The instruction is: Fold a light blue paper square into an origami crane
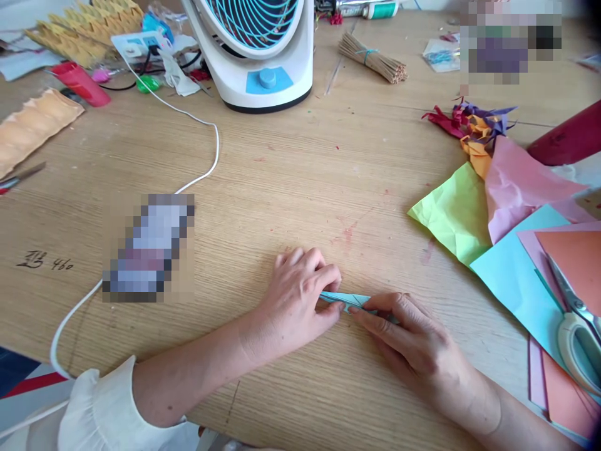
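Observation:
A narrow, folded piece of light blue paper lies between my two hands, close to the tabletop. My left hand has its fingers curled, and its thumb and forefinger pinch the paper's left end. From the right, my right hand grips the other end between thumb and fingertips. Both ends of the paper are covered by my fingers.
Colored paper sheets with white-handled scissors on top lie at right, by folded paper pieces. A phone on a white cable sits left. Behind stand a fan and a bundle of thin sticks.

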Available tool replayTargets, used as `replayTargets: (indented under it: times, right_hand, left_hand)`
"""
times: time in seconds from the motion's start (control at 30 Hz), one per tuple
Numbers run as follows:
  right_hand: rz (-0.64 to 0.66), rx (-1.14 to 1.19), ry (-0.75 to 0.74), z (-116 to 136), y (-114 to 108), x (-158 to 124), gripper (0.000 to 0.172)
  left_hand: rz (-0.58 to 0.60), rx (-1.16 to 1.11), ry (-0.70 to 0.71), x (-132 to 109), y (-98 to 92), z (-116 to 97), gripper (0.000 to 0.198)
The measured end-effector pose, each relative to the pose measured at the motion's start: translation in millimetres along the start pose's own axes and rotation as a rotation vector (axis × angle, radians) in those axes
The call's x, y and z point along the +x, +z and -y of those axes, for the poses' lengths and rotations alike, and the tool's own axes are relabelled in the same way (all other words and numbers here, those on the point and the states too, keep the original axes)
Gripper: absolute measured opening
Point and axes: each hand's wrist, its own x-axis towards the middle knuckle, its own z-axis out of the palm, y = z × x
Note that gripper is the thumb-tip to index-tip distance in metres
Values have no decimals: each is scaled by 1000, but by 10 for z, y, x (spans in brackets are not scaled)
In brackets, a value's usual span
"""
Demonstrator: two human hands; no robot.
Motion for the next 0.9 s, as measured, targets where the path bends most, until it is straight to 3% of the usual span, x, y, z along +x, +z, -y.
replayTargets:
  times: [0.4,0.6,0.77,0.9]
  right_hand:
    - [30,20,23,9,-40,31,43]
    - [60,3,26,-32,-6,0,43]
    - [33,-4,-3,-41,11,11,42]
    - [4,1,-13,-36,20,30,40]
  left_hand:
    - [54,-95,77,-27,-75,140,9]
    - [78,-135,119,-12,-117,200,35]
    - [63,-168,180,14,-131,258,43]
    - [-57,-138,290,-67,-114,289,35]
